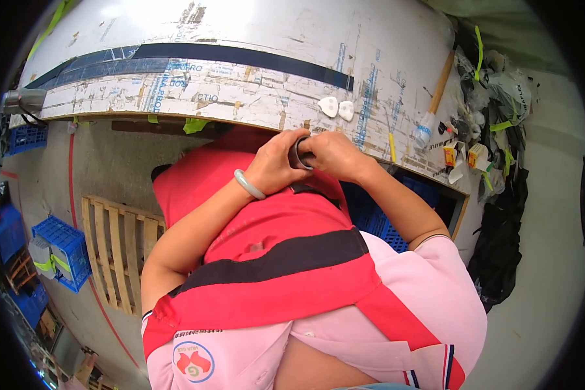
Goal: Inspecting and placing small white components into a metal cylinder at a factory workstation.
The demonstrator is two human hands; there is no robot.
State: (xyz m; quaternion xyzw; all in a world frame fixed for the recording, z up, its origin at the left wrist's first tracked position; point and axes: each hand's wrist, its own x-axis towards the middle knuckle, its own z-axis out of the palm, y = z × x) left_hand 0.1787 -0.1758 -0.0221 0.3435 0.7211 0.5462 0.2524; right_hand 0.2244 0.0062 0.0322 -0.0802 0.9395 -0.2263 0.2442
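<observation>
I am holding a small dark roll of tape [299, 154] between both hands, just in front of my chest at the near edge of the worn white table [240, 78]. My left hand [276, 162] is curling around it from the left, fingers closed on its rim; my right hand [328, 155] is gripping it from the right. Its open face is tilting toward me. Two white plastic pieces [337, 108] are lying just beyond on the tabletop, nothing between.

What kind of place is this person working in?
Probably a workshop or small factory floor: a worn, tape-covered worktable, a wooden pallet and blue plastic crates on a concrete floor, plus bagged scraps piled beside the table.
</observation>
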